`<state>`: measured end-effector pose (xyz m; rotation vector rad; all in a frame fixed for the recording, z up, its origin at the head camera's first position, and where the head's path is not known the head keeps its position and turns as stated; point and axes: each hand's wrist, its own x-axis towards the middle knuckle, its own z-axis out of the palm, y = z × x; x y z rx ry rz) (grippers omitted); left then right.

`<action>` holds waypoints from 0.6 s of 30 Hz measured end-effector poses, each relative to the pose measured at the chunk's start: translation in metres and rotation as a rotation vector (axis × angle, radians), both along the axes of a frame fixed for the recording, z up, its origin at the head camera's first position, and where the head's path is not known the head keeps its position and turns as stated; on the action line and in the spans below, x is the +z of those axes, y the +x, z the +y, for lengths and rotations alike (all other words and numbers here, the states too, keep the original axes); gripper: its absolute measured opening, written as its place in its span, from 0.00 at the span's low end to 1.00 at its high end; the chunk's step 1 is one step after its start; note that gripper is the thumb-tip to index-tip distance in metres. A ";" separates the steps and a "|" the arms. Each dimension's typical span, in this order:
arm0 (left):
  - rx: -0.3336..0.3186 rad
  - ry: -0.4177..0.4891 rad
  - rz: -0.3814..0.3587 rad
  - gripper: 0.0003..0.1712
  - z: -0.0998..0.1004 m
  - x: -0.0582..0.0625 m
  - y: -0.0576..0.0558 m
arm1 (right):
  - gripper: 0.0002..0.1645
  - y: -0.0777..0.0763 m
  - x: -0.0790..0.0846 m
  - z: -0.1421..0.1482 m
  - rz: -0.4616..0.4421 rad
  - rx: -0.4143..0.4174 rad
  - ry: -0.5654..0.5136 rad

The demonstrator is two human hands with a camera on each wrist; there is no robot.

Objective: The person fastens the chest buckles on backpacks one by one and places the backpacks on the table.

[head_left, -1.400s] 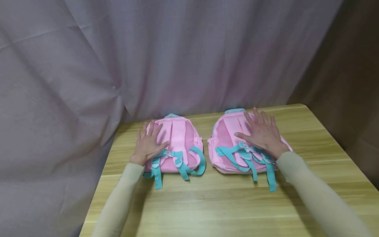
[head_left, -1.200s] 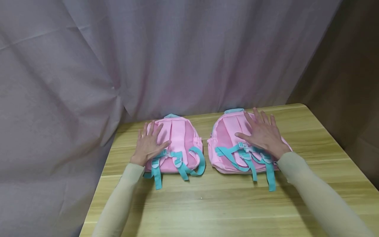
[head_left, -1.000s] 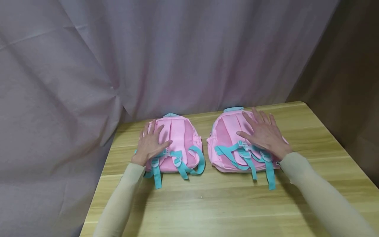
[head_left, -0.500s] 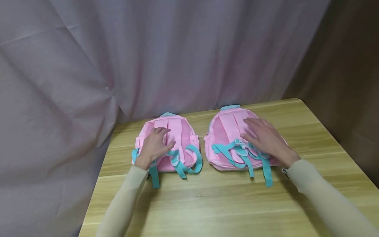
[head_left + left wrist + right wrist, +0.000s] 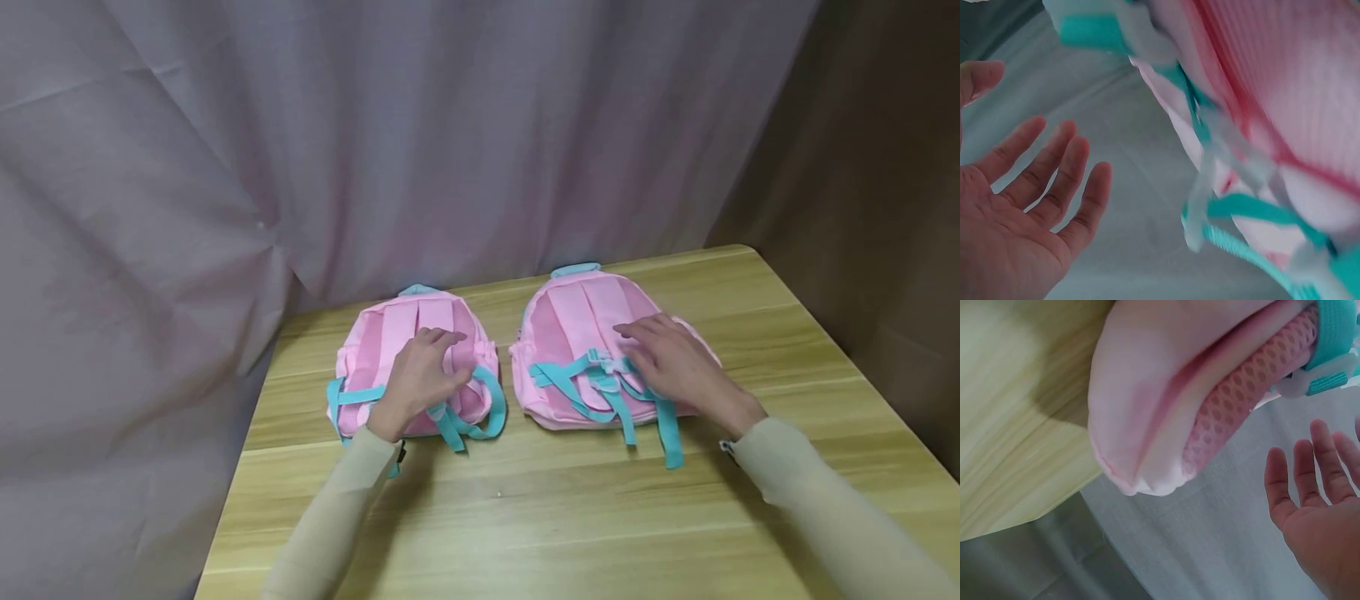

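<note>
Two pink backpacks lie side by side, back panels up, the left backpack point(image 5: 369, 346) and the right backpack point(image 5: 570, 321). Both have teal straps and pale buckles. Over the middle of the left one hovers my left hand point(image 5: 423, 379), hiding part of its straps and buckles. The left wrist view shows that hand's fingers loosely bent, apart from the bag and holding nothing. My right hand point(image 5: 678, 362) is above the right half of the right backpack, covering some of its mesh. A gap separates its relaxed fingers from the pink fabric point(image 5: 1141, 381) in the right wrist view.
The bags rest near the back edge of a wood-grain table point(image 5: 525, 533). Behind it hangs a grey curtain point(image 5: 450, 150), with a darker drape point(image 5: 877, 233) on the right. Loose strap ends hang toward the table's front.
My left hand has moved right, from the left bag's left side to its middle. The right hand has come slightly nearer. Both hands' spread fingers have relaxed; the view has shifted a little.
</note>
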<state>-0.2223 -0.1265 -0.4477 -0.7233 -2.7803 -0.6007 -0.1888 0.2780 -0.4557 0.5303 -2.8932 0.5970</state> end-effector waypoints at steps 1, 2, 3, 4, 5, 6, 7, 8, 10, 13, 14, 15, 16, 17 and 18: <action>-0.009 0.006 -0.001 0.28 0.003 -0.001 0.001 | 0.25 0.001 -0.001 0.001 0.019 0.011 -0.005; -0.015 0.008 -0.008 0.28 0.006 -0.001 0.002 | 0.24 0.001 -0.002 0.001 0.038 0.021 -0.009; -0.021 0.013 -0.014 0.29 0.009 -0.002 0.003 | 0.24 0.002 -0.003 0.001 0.055 0.028 -0.014; -0.030 0.019 -0.019 0.29 0.012 -0.003 0.004 | 0.23 0.002 -0.004 0.001 0.064 0.034 -0.016; -0.036 0.025 -0.024 0.30 0.015 -0.004 0.004 | 0.23 0.003 -0.005 0.002 0.070 0.039 -0.016; -0.040 0.026 -0.025 0.30 0.018 -0.006 0.005 | 0.22 0.003 -0.005 0.002 0.072 0.042 -0.016; -0.044 0.024 -0.026 0.31 0.021 -0.006 0.006 | 0.22 0.004 -0.006 0.002 0.069 0.041 -0.014; -0.047 0.021 -0.027 0.31 0.024 -0.007 0.006 | 0.21 0.004 -0.006 0.002 0.065 0.039 -0.010; -0.053 0.015 -0.021 0.31 0.031 -0.009 0.006 | 0.21 0.005 -0.007 0.002 0.051 0.036 -0.005; -0.051 0.006 -0.039 0.32 0.039 -0.011 0.008 | 0.21 0.007 -0.007 0.002 0.040 0.027 -0.006; -0.049 0.008 -0.055 0.32 0.042 -0.012 0.009 | 0.21 0.007 -0.008 0.002 0.039 0.025 -0.006; -0.049 0.013 -0.073 0.32 0.044 -0.012 0.010 | 0.21 0.008 -0.008 0.002 0.036 0.022 -0.007; -0.049 0.020 -0.095 0.32 0.047 -0.012 0.010 | 0.21 0.009 -0.008 0.002 0.034 0.017 -0.007; -0.051 0.026 -0.115 0.31 0.049 -0.013 0.011 | 0.22 0.009 -0.008 0.002 0.030 0.014 -0.008; -0.055 0.030 -0.130 0.31 0.052 -0.014 0.012 | 0.23 0.010 -0.008 0.002 0.024 0.010 -0.010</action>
